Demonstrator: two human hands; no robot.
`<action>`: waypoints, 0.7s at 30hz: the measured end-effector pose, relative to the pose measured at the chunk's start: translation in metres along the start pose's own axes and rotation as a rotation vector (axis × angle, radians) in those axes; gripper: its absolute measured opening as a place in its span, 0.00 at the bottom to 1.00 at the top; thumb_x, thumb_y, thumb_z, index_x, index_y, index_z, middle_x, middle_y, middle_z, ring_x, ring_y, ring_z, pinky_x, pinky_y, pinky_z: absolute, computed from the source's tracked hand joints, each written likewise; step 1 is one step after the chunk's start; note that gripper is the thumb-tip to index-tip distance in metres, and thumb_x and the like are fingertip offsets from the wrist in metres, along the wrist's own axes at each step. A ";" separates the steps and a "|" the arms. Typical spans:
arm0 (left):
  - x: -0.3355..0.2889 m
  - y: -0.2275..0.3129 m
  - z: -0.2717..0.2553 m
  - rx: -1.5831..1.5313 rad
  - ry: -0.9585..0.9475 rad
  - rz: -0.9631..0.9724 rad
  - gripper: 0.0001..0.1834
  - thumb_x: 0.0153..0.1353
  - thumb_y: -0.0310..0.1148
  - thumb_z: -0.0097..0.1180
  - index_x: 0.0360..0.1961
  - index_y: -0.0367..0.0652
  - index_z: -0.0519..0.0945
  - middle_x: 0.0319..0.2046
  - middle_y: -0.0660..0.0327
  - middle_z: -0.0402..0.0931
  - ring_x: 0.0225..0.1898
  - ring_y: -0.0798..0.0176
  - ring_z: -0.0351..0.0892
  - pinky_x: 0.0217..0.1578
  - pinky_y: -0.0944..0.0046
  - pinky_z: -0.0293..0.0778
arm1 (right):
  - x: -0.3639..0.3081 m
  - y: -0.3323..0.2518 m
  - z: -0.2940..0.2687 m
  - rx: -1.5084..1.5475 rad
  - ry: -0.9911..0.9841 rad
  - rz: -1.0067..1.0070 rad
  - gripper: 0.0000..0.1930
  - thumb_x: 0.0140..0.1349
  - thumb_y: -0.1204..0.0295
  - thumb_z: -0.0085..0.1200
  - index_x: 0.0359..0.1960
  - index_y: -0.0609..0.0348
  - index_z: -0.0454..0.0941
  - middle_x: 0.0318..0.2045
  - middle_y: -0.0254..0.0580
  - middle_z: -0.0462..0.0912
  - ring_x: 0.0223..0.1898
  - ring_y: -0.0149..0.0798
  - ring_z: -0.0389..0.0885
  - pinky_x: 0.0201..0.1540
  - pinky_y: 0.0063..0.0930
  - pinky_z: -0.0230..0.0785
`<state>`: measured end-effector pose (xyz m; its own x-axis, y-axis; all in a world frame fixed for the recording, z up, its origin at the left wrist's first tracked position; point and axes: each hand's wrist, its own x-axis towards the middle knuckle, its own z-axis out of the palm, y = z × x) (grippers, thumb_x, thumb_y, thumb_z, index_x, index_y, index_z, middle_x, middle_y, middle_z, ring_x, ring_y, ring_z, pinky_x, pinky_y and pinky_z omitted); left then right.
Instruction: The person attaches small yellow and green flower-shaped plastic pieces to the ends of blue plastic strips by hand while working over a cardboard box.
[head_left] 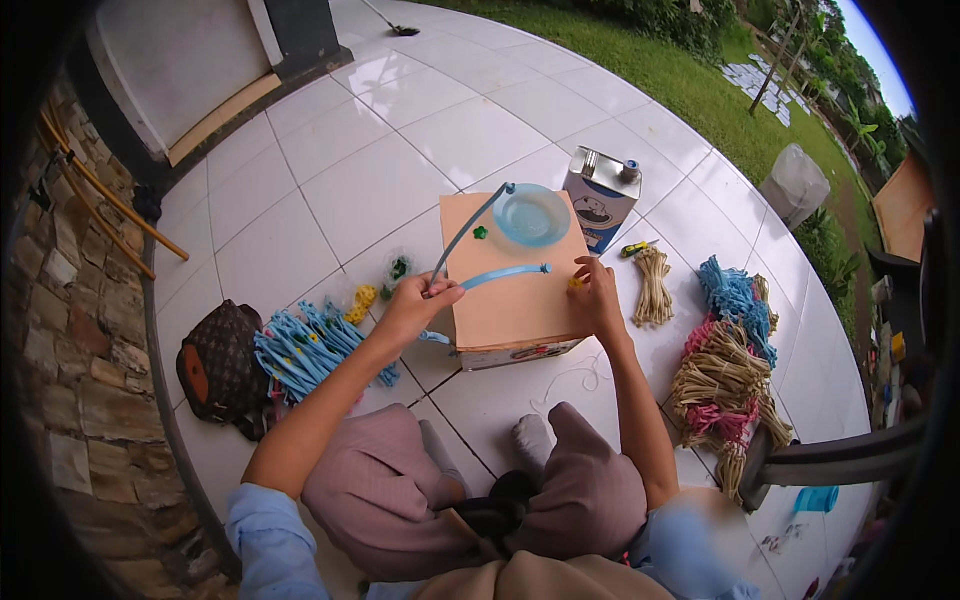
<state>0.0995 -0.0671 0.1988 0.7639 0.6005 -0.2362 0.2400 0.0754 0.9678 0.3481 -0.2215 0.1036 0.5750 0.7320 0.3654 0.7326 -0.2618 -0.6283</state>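
Observation:
My left hand (412, 308) is closed round a light blue cord (500, 275) at the left edge of a cardboard box (515, 315). One length of it lies over the box top, and a darker-looking length rises to a knotted end near a blue, see-through bowl (531, 216). A short tail hangs below the hand. Over the box's right edge, my right hand (599, 300) has thumb and fingertips bent round a small yellow piece (576, 284). A green flower-shaped piece (480, 233) lies on the box, left of the bowl.
Bundled blue cords (310, 350) and a brown bag (222, 360) lie left. A metal can (602, 195) stands behind the box. Rightward are a yellow-handled tool (638, 249), beige cords (653, 287) and a mixed cord pile (730, 370). Loose thread (575, 380) lies before the box.

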 end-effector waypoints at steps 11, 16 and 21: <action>-0.002 0.005 0.007 -0.130 -0.043 0.009 0.18 0.54 0.39 0.58 0.20 0.51 0.59 0.23 0.71 0.69 0.16 0.81 0.51 0.16 0.79 0.50 | 0.004 -0.042 -0.015 0.101 0.031 -0.053 0.30 0.44 0.83 0.55 0.51 0.56 0.59 0.27 0.41 0.72 0.30 0.37 0.72 0.36 0.27 0.68; -0.012 0.021 0.009 -0.133 0.012 0.070 0.18 0.52 0.40 0.60 0.21 0.50 0.62 0.26 0.67 0.73 0.26 0.79 0.64 0.29 0.77 0.62 | 0.003 -0.135 -0.030 0.275 -0.006 -0.402 0.31 0.44 0.84 0.55 0.53 0.58 0.58 0.30 0.40 0.71 0.35 0.36 0.73 0.40 0.28 0.68; -0.020 0.035 0.016 0.036 0.046 0.109 0.17 0.50 0.39 0.63 0.22 0.43 0.66 0.26 0.66 0.77 0.30 0.76 0.66 0.35 0.73 0.64 | -0.003 -0.164 -0.029 0.323 -0.096 -0.497 0.31 0.45 0.84 0.55 0.52 0.58 0.58 0.32 0.42 0.71 0.37 0.38 0.73 0.41 0.30 0.69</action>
<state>0.1022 -0.0888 0.2355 0.7587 0.6394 -0.1244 0.1790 -0.0211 0.9836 0.2369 -0.1989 0.2253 0.1457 0.7750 0.6149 0.7491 0.3196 -0.5802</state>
